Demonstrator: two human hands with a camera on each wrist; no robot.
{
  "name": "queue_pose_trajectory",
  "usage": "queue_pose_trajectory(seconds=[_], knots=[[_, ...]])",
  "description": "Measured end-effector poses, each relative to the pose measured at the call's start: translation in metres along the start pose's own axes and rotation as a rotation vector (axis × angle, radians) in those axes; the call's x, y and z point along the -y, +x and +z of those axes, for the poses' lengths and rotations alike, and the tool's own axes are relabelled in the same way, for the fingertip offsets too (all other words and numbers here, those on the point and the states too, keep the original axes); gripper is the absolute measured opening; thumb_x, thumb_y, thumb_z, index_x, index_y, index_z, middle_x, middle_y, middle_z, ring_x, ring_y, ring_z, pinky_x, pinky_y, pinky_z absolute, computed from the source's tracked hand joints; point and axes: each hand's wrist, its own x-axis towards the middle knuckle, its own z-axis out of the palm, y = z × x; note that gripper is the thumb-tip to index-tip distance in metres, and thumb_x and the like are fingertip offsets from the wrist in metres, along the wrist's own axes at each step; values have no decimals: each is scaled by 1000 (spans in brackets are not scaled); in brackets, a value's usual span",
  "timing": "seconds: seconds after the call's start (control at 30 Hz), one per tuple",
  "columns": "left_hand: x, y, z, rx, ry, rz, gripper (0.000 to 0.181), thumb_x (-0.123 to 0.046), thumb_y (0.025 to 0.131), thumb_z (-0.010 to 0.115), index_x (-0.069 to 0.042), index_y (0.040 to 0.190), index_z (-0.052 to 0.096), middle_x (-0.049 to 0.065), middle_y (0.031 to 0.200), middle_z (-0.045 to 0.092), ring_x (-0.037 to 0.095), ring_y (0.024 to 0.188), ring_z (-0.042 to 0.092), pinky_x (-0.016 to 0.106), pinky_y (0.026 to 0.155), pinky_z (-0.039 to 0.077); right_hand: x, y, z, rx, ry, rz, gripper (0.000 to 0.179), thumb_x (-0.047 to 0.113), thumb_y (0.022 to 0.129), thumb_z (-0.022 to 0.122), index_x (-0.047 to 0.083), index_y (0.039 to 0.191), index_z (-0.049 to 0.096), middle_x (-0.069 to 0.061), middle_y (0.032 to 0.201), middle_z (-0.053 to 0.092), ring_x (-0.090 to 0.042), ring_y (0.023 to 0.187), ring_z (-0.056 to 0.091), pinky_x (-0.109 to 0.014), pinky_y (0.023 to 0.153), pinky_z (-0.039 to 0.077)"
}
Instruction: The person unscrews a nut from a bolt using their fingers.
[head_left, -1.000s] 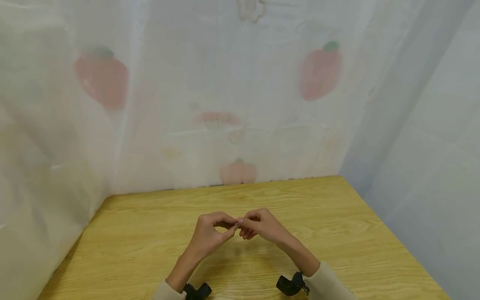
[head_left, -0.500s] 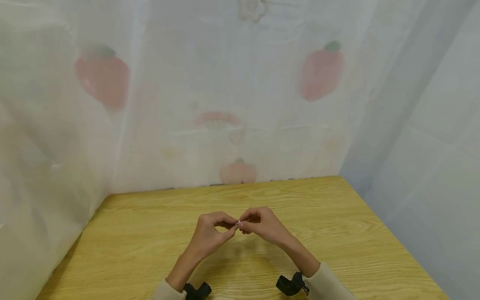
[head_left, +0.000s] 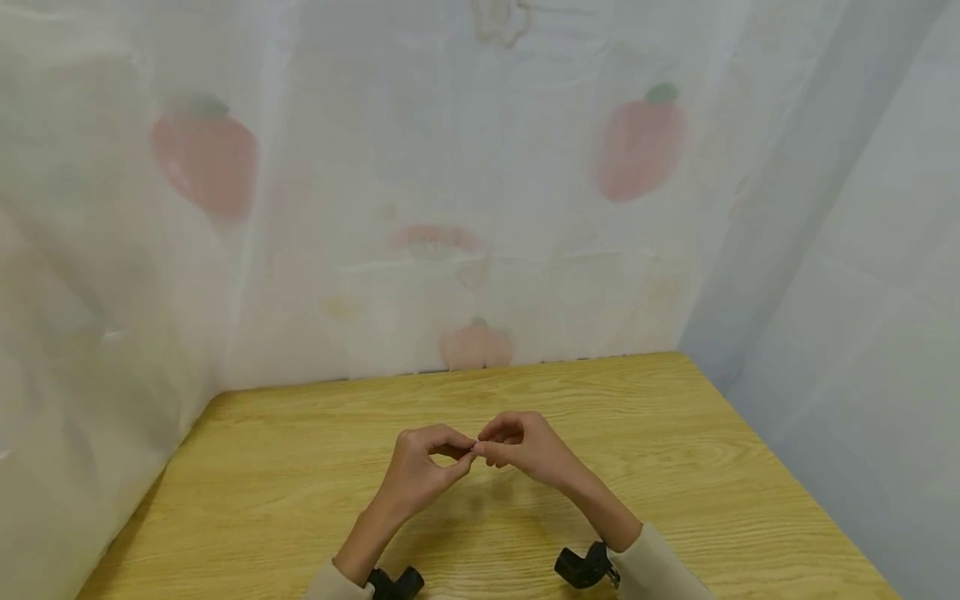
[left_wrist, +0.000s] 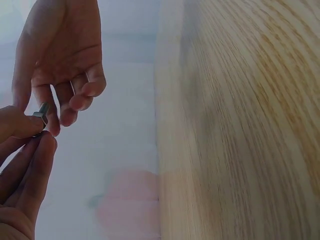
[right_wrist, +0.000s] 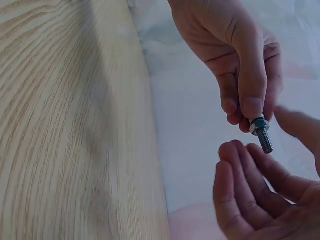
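Between its thumb and fingers, my left hand point(head_left: 422, 468) pinches a small metal bolt point(right_wrist: 265, 140) above the table. A hex nut point(right_wrist: 259, 125) sits around the bolt's shank, and the threaded end sticks out past it. My right hand point(head_left: 534, 452) is held close by, thumb and fingers loosely bent to either side of the threaded end. In the right wrist view a gap shows between those fingers and the bolt. The bolt's head is hidden by the left fingers, and in the head view the bolt is barely visible.
Below both hands lies a wood-grain table point(head_left: 315, 450). A pale sheet printed with strawberries point(head_left: 645, 150) hangs behind it, and more sheeting point(head_left: 847, 333) closes in the sides. Each wrist wears a black camera point(head_left: 585, 567).
The right fingers have shifted slightly at the bolt, opening and closing near its threaded end. My left hand stays in place with the bolt in its pinch.
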Motion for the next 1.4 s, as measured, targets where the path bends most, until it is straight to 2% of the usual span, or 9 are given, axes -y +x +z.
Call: queue_pose_trajectory(seconds=[0.17,0.4,0.53,0.7,0.8,0.97,1.1,1.27,1.4], knots=[[-17,3,-2,-12,19,4,15,4,80,74,-8,88,75,6,83,75,12,71,70,28,58,59,0,1,-4,52,64,38,35,34,99,55,2,102,71,-26,92,69,-39,82,68,-51,78,58],[-25,6,-6,-10,16,26,16,7,79,73,-6,88,75,7,83,74,14,70,71,26,62,59,2,2,-4,86,80,27,30,29,98,57,2,104,70,-26,95,69,-46,88,66,-50,79,59],[-26,6,-7,2,-5,26,15,8,79,73,-4,87,75,9,82,74,16,69,71,28,62,60,2,2,-3,79,66,6,25,22,96,61,2,106,70,-25,96,69,-42,88,67,-51,79,58],[-26,4,-9,15,-7,14,15,8,79,73,-4,87,75,9,82,74,16,69,71,30,62,61,2,1,-1,56,45,1,22,21,94,65,4,106,69,-16,94,71,-26,83,70,-38,75,60],[-26,4,-9,24,-7,0,15,7,79,73,-4,88,75,8,83,74,15,69,71,30,63,61,1,1,-1,51,34,-8,20,21,93,66,6,106,69,-17,95,71,-19,80,70,-33,72,60],[-28,6,-10,20,-37,-12,13,7,79,73,-2,89,74,11,84,74,17,70,71,32,65,61,1,2,-3,58,41,-98,15,13,92,65,6,106,66,-23,96,69,-19,79,71,-39,71,61],[-29,7,-10,12,-55,-5,13,9,79,72,1,89,74,13,84,74,19,70,71,35,64,61,2,3,-3,59,48,-147,16,9,91,65,3,107,65,-25,98,69,-20,81,71,-36,70,61],[-28,7,-9,14,-60,-13,13,9,79,72,0,89,74,13,84,74,19,70,72,34,65,61,2,2,-4,44,31,-78,21,17,92,66,5,110,65,-20,96,71,-27,82,71,-36,70,61],[-28,5,-8,6,-38,-39,14,7,80,72,-3,88,74,10,83,74,19,71,72,27,62,60,2,1,-5,59,7,13,26,31,98,56,11,104,70,-16,92,72,-33,81,70,-39,71,60]])
